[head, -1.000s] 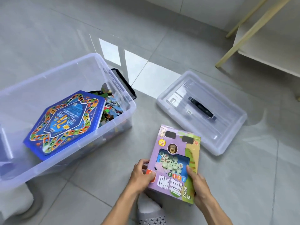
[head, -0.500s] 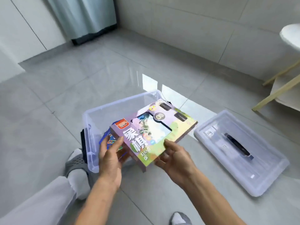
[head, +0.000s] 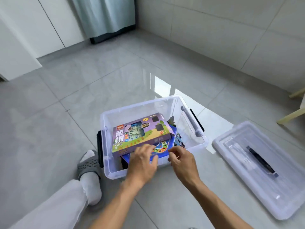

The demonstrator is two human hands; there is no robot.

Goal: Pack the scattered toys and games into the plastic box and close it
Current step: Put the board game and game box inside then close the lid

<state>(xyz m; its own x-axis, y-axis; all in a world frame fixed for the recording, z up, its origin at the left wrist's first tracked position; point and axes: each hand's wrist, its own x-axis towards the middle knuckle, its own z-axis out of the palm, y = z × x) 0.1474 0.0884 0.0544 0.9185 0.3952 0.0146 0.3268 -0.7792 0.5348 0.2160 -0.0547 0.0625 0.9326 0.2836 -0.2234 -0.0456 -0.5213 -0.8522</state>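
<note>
The clear plastic box stands open on the grey floor. Inside it the purple chess game box lies flat on top of the blue star-shaped game board, with a heap of small toys at the right. My left hand hovers over the box's near edge, fingers relaxed, its fingertips at the purple box's near edge. My right hand hangs beside it with loosely curled fingers and holds nothing. The clear lid with a black handle lies on the floor to the right.
My left leg in a pale trouser and a grey slipper sit just left of the box. A pale wooden furniture leg stands at the far right. A curtain and white cabinet doors line the back wall.
Both hands carried the purple game box from the floor over into the plastic box and let it go on the blue board. The view swung left and pulled back.
</note>
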